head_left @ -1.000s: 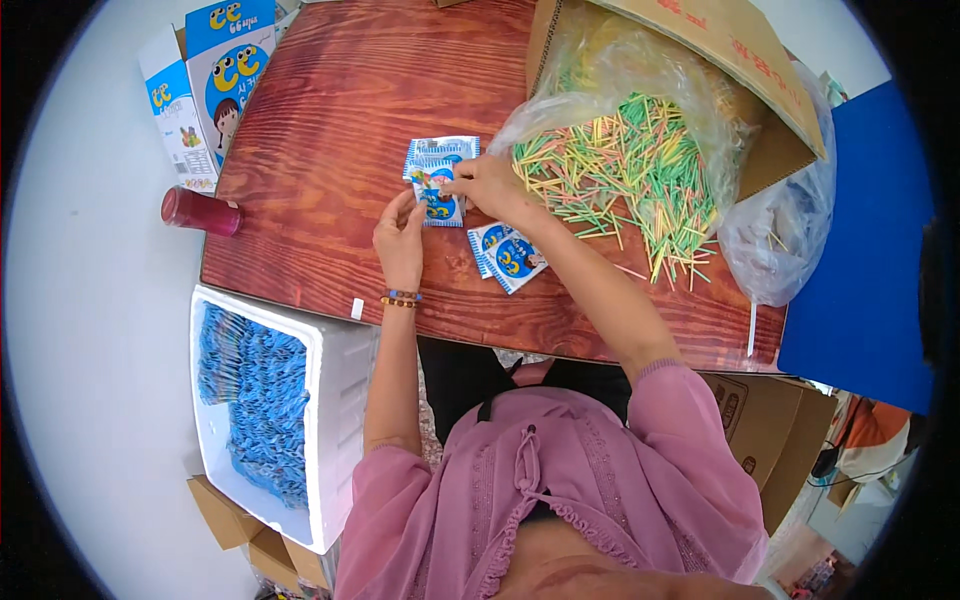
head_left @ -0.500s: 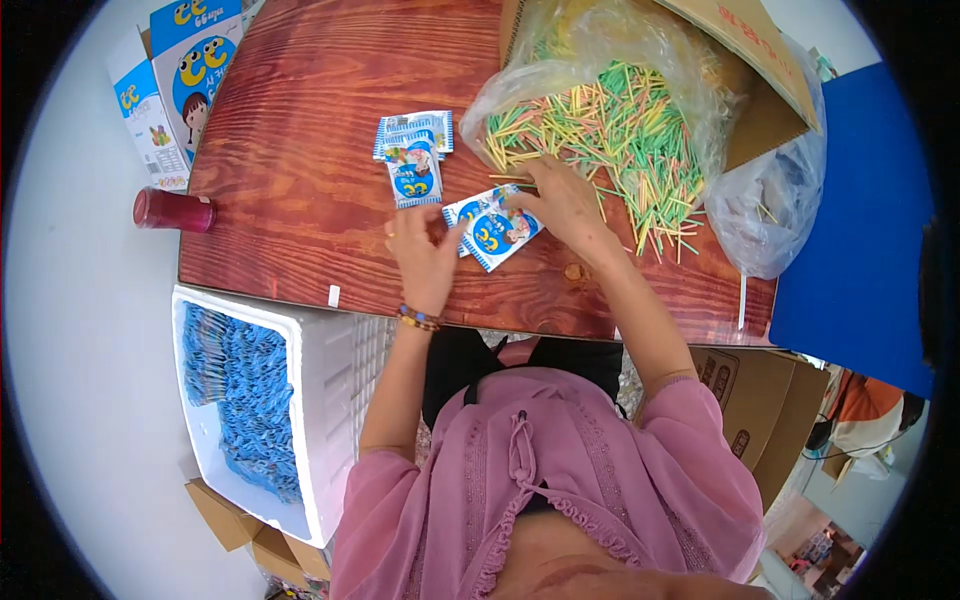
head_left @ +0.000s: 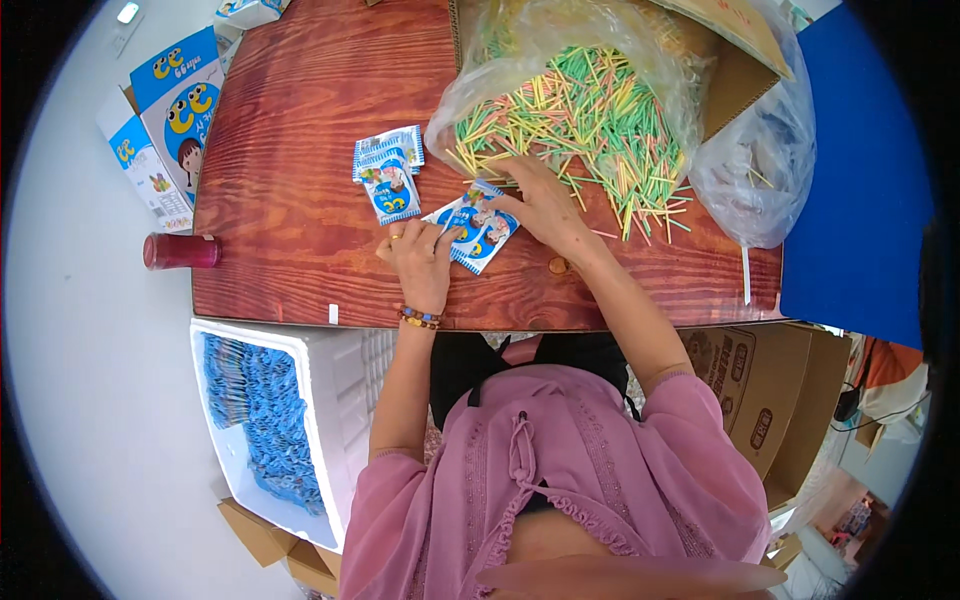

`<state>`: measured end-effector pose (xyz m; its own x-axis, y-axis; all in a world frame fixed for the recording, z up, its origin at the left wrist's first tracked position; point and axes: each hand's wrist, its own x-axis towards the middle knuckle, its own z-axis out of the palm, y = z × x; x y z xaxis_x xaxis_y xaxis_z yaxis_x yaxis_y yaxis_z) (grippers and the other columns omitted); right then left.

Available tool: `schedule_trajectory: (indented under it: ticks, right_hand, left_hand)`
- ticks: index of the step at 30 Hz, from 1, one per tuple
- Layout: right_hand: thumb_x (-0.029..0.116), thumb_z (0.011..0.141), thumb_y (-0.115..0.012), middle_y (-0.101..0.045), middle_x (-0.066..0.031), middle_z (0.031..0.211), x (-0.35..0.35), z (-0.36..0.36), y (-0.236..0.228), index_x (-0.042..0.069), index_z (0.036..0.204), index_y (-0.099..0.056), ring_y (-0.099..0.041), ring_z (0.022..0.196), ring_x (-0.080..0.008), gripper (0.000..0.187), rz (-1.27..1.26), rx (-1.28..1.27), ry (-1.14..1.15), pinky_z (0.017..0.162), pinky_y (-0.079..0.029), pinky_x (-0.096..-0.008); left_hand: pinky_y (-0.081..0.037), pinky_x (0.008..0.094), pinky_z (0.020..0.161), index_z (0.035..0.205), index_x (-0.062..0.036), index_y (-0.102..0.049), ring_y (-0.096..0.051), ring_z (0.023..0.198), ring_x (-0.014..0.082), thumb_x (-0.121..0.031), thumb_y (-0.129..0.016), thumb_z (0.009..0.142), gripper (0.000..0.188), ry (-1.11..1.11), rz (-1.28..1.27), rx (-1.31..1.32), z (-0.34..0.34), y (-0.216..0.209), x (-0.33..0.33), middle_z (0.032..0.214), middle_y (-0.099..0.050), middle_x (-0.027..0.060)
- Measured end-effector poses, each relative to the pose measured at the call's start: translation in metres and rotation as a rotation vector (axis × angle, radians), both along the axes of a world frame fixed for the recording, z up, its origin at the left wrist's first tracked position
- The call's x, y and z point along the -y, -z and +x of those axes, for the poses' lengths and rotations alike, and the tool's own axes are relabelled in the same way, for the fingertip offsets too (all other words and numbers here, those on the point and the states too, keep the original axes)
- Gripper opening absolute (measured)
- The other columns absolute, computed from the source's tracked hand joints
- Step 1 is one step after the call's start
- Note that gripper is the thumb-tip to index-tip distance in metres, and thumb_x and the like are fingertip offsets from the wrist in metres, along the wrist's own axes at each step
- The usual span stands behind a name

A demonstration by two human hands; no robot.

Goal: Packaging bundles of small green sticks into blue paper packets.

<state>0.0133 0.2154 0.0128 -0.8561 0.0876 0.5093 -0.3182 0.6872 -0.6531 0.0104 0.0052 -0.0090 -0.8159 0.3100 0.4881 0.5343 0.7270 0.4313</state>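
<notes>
Small blue-and-white packets [head_left: 482, 238] lie overlapping on the table between my hands. My left hand [head_left: 418, 264] presses its bent fingertips on the left side of these packets, fingers close together. At their upper right, my right hand [head_left: 545, 208] has its thumb at the packet edge and its fingers stretched apart toward the coloured sticks. Just above my left hand lies another group of similar packets [head_left: 392, 190], partly stacked. A heap of thin pink, yellow and green sticks [head_left: 590, 120] spills from a clear plastic bag [head_left: 445, 120] onto the wood.
The bag sits in a cardboard box [head_left: 745, 95] on the red-brown wooden table [head_left: 300, 200]. A red jar [head_left: 182, 251] and a printed carton [head_left: 180, 125] stand at left. Below, a white foam box [head_left: 335, 400] holds many blue packets. A blue panel [head_left: 855, 180] stands at right.
The view has shifted a little. My left fingers have come down closer onto the packets' left side. My right hand stays over their upper right, fingers a bit straighter.
</notes>
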Motion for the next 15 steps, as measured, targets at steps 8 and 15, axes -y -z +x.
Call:
schedule_trajectory:
  ticks: [8,15]
  right_hand:
    - [0.01,0.085,-0.069,-0.061,0.001,0.079,-0.001,0.004,-0.021,0.002,0.087,-0.066,-0.055,0.072,-0.0054,0.01,-0.709,0.461,-0.319,0.063,-0.044,-0.023]
    - [0.009,0.088,-0.067,-0.064,0.0004,0.083,-0.005,0.022,-0.015,0.0,0.091,-0.068,-0.056,0.077,-0.0041,0.009,-0.83,0.464,-0.353,0.067,-0.045,-0.0219]
  left_hand:
    - [-0.048,0.0309,0.074,0.099,-0.0028,-0.07,-0.061,0.085,0.0139,-0.002,-0.069,0.083,0.016,0.016,0.811,0.507,-0.002,-0.019,-0.005,0.092,-0.068,0.0038]
    - [-0.05,0.0219,0.066,0.101,0.002,-0.068,-0.063,0.077,0.0065,-0.002,-0.064,0.09,0.012,0.122,1.35,0.834,0.01,-0.028,-0.025,0.091,-0.07,0.0037]
